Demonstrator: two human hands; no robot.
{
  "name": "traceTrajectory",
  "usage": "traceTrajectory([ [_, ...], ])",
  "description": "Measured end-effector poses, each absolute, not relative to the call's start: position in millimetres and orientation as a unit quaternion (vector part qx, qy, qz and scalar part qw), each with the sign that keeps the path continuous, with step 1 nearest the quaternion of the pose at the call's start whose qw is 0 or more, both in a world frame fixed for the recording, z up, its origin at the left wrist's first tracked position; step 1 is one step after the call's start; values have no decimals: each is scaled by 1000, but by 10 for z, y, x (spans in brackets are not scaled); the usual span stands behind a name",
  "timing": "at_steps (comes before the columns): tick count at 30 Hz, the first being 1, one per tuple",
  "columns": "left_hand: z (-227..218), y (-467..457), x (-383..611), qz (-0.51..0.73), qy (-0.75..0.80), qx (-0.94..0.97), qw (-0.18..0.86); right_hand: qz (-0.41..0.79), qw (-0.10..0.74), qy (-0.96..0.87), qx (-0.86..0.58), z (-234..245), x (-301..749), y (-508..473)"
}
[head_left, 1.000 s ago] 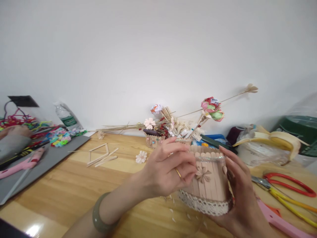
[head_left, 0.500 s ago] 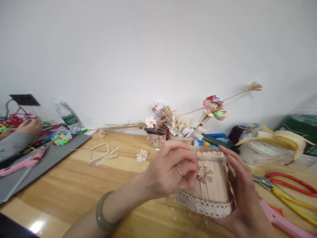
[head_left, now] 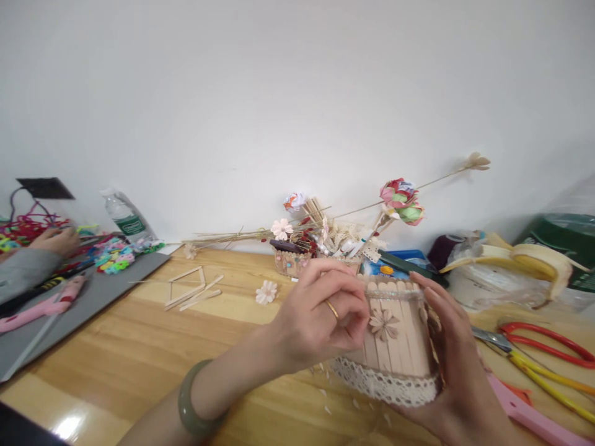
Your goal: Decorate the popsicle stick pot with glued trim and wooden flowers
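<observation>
A basket made of popsicle sticks (head_left: 409, 344) is tilted above the table, with a lace trim (head_left: 395, 389) round its base and a dried flower (head_left: 385, 324) on its side. My right hand (head_left: 458, 365) grips it from the right and below. My left hand (head_left: 325, 313), with a ring on one finger, is closed in a pinch against the basket's left side. Whatever sits between those fingertips is hidden. Small pale scraps lie on the table below the basket. Left of my left hand lies a pale loose flower (head_left: 266, 292).
Loose wooden sticks (head_left: 193, 292) lie to the left. Behind stand small decorated baskets (head_left: 290, 261) with stems and paper flowers (head_left: 402, 201). Scissors (head_left: 534, 353), a pink tool (head_left: 530, 409) and a peeled banana (head_left: 534, 263) are at right. Far left, a co-worker's hand (head_left: 58, 238) is near a pink glue gun (head_left: 46, 310).
My left hand's fingers have shifted slightly left and curled more tightly against the basket's side. The basket and my right hand stay nearly where they were.
</observation>
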State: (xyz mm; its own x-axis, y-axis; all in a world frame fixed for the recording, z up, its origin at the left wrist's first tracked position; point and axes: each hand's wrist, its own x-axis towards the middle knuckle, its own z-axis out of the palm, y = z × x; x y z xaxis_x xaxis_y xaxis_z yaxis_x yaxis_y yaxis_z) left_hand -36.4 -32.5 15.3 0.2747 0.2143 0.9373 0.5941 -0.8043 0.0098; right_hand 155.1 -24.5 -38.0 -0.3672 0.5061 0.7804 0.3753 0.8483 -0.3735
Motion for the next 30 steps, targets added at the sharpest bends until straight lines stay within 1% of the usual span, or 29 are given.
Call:
traceTrajectory([
  [13,143,-338,-357,-544,-264,-776,179,61,491,-828,-265,-395,1554,-222],
  [23,188,-334,-388,-576,-270,-752,171,20,479,-842,-247,-351,1521,-244],
  [25,202,-327,-421,-574,-259,-765,137,14,480,-841,-250,-348,1521,-244],
  [28,228,-320,-469,-561,-250,-787,51,-4,483,-838,-254,-342,1527,-247],
  [30,250,-329,-482,-551,-271,-789,-7,2,484,-837,-254,-340,1527,-254],
])
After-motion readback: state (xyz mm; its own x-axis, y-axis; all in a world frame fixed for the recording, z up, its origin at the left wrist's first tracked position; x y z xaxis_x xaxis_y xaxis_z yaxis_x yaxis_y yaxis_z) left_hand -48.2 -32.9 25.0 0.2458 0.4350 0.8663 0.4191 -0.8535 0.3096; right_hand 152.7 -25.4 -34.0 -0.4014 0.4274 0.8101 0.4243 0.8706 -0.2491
